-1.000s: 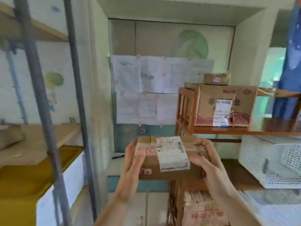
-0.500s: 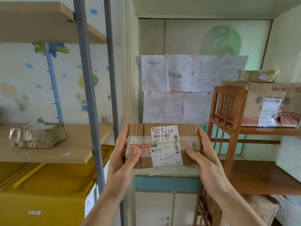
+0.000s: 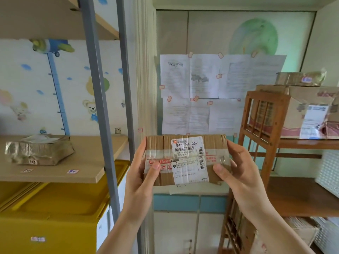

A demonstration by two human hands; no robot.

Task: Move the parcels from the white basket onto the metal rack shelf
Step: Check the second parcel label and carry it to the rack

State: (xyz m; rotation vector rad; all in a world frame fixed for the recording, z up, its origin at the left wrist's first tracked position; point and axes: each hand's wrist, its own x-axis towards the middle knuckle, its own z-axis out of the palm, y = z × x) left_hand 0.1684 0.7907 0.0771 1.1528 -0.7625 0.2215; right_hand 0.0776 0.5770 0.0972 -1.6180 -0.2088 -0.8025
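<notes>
I hold a small brown cardboard parcel (image 3: 187,160) with white shipping labels and clear tape in front of me, label side facing me. My left hand (image 3: 145,173) grips its left end and my right hand (image 3: 236,169) grips its right end. The metal rack (image 3: 95,92), with grey uprights and a wooden shelf board (image 3: 86,162), stands to the left. A crumpled taped parcel (image 3: 38,149) lies on that shelf. The white basket (image 3: 328,171) shows only as a perforated edge at the far right.
A yellow bin (image 3: 55,213) sits under the rack shelf. A brown wooden shelf unit (image 3: 264,136) on the right carries a large carton (image 3: 308,114) with a small parcel (image 3: 300,79) on top. Papers (image 3: 205,92) are taped to the wall ahead.
My view has swung left from the wooden unit and basket toward the metal rack. The parcel stays in both hands and has tilted so its label faces me.
</notes>
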